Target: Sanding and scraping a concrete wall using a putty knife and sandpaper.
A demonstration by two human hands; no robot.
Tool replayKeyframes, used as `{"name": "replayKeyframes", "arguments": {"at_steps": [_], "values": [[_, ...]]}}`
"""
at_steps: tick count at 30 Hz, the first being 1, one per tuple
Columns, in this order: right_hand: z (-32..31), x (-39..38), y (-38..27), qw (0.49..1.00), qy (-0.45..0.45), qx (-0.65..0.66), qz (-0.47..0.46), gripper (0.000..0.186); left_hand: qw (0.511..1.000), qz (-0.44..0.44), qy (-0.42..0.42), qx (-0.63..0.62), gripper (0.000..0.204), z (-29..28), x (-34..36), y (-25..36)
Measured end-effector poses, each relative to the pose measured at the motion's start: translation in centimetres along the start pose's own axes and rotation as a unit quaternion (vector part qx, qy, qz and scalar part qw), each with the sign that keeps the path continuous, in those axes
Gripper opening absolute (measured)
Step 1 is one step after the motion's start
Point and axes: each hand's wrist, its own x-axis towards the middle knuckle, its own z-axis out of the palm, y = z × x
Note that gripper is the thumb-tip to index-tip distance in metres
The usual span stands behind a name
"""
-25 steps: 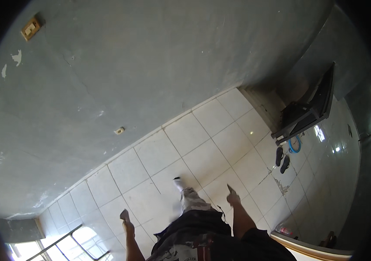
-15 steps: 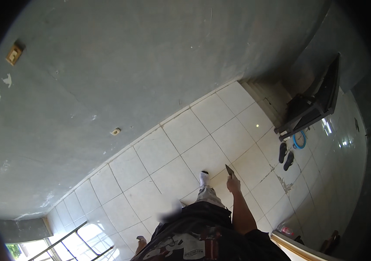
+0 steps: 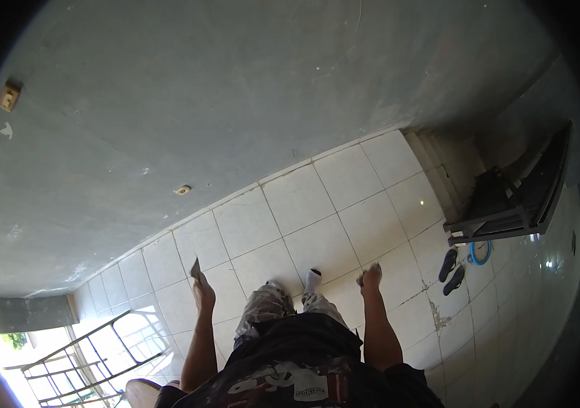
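My left hand (image 3: 203, 295) is stretched out over the floor, closed around a flat grey pointed tool (image 3: 196, 268) that looks like a small scraper; its tip points toward the wall. My right hand (image 3: 371, 275) hangs over the tiles to the right of my feet. Its fingers are curled, and a small grey edge (image 3: 360, 280) shows at their left side, too blurred to name. Between the hands are my legs in patterned grey trousers (image 3: 262, 307) and a foot in a white sock (image 3: 313, 280).
A grey wall (image 3: 188, 95) with patches and a socket (image 3: 182, 190) rises ahead of the white tiled floor (image 3: 307, 187). On the right are steps (image 3: 432, 160), a dark rack (image 3: 507, 204), black slippers (image 3: 448, 265) and a blue ring (image 3: 481, 254). Metal railings (image 3: 93, 360) stand at lower left.
My left arm has swung forward, bringing the grey tool into view. My right hand has turned, so the pointed tool seen in it before no longer shows clearly. The view has shifted left.
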Motion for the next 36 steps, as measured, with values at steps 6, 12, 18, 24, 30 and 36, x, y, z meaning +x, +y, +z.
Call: {"name": "replayKeyframes", "arguments": {"at_steps": [6, 12, 18, 24, 30, 36], "values": [[20.3, -5.3, -8.3, 0.996, -0.065, 0.059, -0.024, 0.033, 0.996, 0.034, 0.070, -0.032, 0.043, -3.7, 4.8, 12.6], [36.8, -12.0, -14.0, 0.969, -0.227, 0.069, -0.062, 0.027, 0.988, 0.093, 0.093, -0.077, 0.043, -4.2, 9.9, 15.5], [48.2, -13.3, -19.6, 0.946, -0.290, 0.132, -0.067, 0.050, 0.986, 0.085, 0.111, -0.086, 0.042, -5.6, 13.2, 19.1], [58.1, -11.0, -21.4, 0.942, -0.249, 0.100, -0.199, 0.050, 0.973, 0.094, 0.200, -0.065, 0.053, -6.5, 16.5, 16.0], [55.0, -0.3, -31.6, 0.964, -0.217, 0.068, -0.139, 0.045, 0.979, 0.013, 0.197, -0.057, 0.055, -7.4, 16.3, 19.6], [54.2, -9.7, -31.0, 0.979, -0.198, 0.029, 0.032, 0.045, 0.975, -0.063, 0.207, -0.050, 0.054, -3.9, 15.7, 23.9]]}}
